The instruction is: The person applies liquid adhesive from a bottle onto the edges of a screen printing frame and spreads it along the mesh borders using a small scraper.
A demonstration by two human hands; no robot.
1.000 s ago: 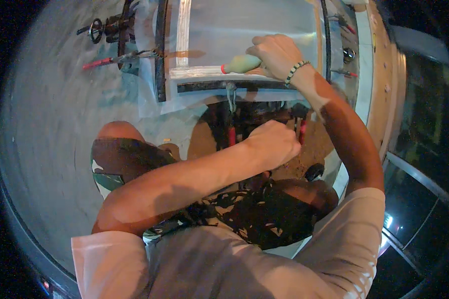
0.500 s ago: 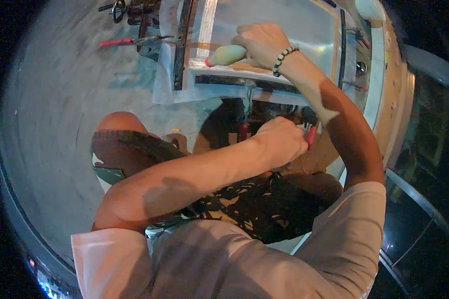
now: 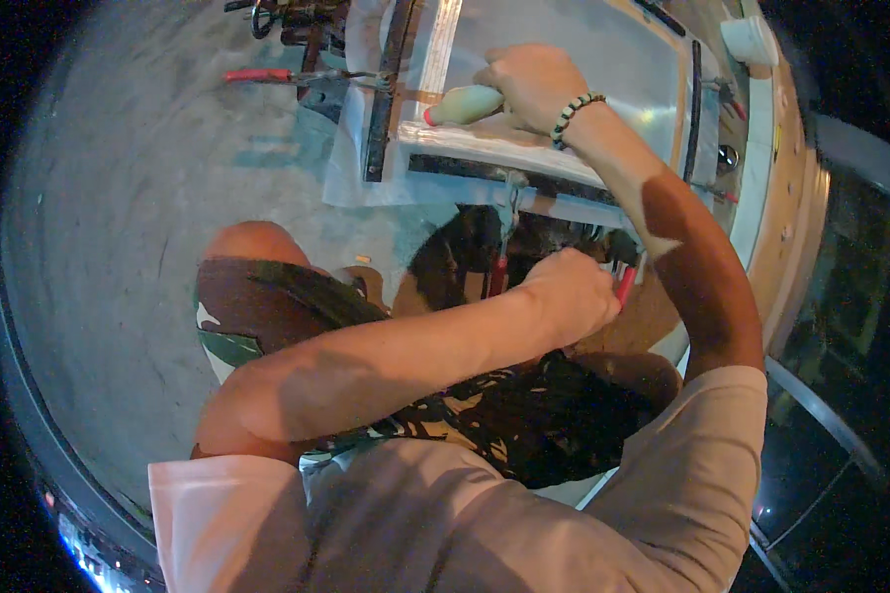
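Note:
My right hand, with a beaded bracelet at the wrist, is wrapped round a pale squeeze bottle. The bottle lies tilted, its red tip pointing left above the near left corner of a framed panel. Pale strips run along the panel's left and near sides. My left hand is curled closed below the panel's near edge, beside a red clamp handle. Its fingertips are hidden, so whether it grips that handle cannot be made out.
Dark bars line the panel, held by clamps, one with a red handle sticking out left. Translucent sheeting hangs past the panel's edges. A white bucket stands far right. Concrete floor spreads to the left.
The whole view has shifted, so most things sit a little farther right. The bottle stays near the same panel corner in my right hand, its tip slightly farther left relative to the panel.

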